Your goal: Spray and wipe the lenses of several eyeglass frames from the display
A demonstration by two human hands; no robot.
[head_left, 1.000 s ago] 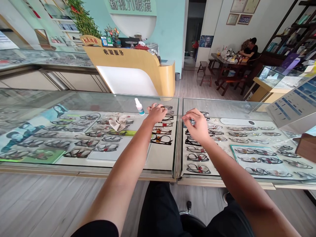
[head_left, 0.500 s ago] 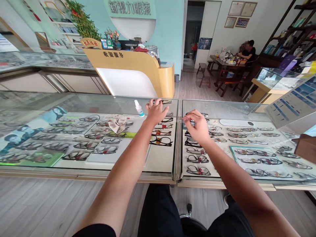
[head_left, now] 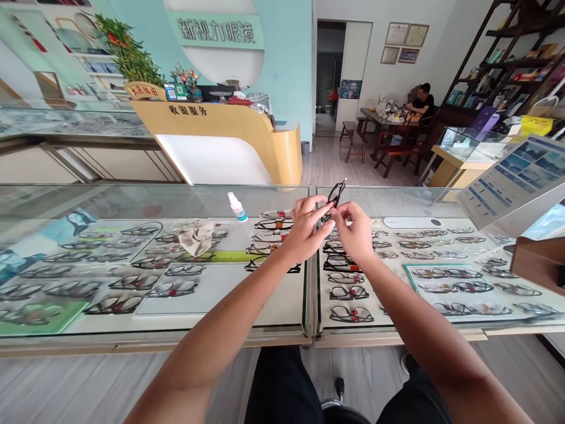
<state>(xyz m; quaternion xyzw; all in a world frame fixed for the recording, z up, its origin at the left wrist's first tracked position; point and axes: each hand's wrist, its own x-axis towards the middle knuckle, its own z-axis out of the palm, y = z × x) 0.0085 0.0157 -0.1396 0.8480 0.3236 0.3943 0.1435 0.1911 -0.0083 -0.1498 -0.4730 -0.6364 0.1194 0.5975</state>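
A pair of dark-framed eyeglasses (head_left: pixel 336 193) is held up above the glass counter, tilted nearly on edge. My left hand (head_left: pixel 305 227) grips it from the left with the fingers closed around its lower part. From the other side, my right hand (head_left: pixel 355 231) pinches at the same glasses, thumb and fingertips together near their lower end. Fingers partly hide the frame. To the left, a white spray bottle (head_left: pixel 237 207) stands on the counter top, and a crumpled beige cloth (head_left: pixel 196 237) lies close to it.
Under the glass of the display counter (head_left: pixel 282 300) lie rows of eyeglasses. A white elongated case (head_left: pixel 412 222) is at the right, near a leaning printed board (head_left: pixel 521 176) and a brown box (head_left: pixel 539 265). Farther back are a yellow reception desk (head_left: pixel 286 150) and a seated person (head_left: pixel 422 103).
My left hand has taken the eyeglasses from the counter top and moved right to meet my right hand. Both hands now grip them. The view has shifted slightly.
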